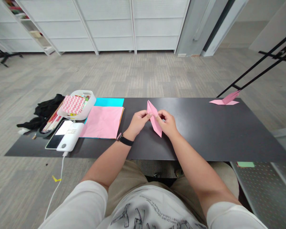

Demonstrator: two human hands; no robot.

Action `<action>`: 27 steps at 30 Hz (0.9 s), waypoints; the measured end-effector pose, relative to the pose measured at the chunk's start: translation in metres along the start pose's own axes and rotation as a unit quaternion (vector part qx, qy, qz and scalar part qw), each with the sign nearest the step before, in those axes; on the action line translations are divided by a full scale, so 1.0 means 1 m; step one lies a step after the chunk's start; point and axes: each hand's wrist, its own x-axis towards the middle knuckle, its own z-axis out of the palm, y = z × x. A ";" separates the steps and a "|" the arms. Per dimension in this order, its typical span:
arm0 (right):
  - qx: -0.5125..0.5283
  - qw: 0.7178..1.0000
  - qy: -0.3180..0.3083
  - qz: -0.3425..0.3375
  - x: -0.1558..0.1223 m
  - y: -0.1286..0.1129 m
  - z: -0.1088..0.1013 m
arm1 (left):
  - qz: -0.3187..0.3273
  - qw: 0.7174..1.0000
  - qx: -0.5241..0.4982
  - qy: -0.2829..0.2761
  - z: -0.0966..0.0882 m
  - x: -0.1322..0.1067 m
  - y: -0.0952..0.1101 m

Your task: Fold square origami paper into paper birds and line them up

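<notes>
Both of my hands hold a folded piece of pink origami paper (156, 124) above the dark table (200, 133). Long and narrow, it has a pointed upper end and a slanted lower end. My left hand (140, 121) pinches its left side, the thumb lying on the front. From the right, my right hand (167, 122) grips it with thumb and bent fingers; some fingertips are hidden behind the paper. A stack of square paper with a pink sheet on top (102, 122) lies left of my left hand.
A white basket (91, 101), a smartphone (58, 135), a white power bank (71, 136) with a cable and black cloth (49, 106) crowd the table's left end. Another folded pink paper piece (225, 101) stands at the far right corner. A black metal frame (252, 71) rises behind it.
</notes>
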 end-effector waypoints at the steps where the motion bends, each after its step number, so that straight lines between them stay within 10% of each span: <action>1: 0.008 1.000 0.002 0.001 0.000 0.000 0.000 | 0.000 1.000 -0.004 -0.004 0.000 0.000 0.000; 27: 0.077 0.991 -0.106 0.027 -0.001 0.012 -0.001 | 0.022 0.998 -0.051 0.024 -0.005 0.001 -0.006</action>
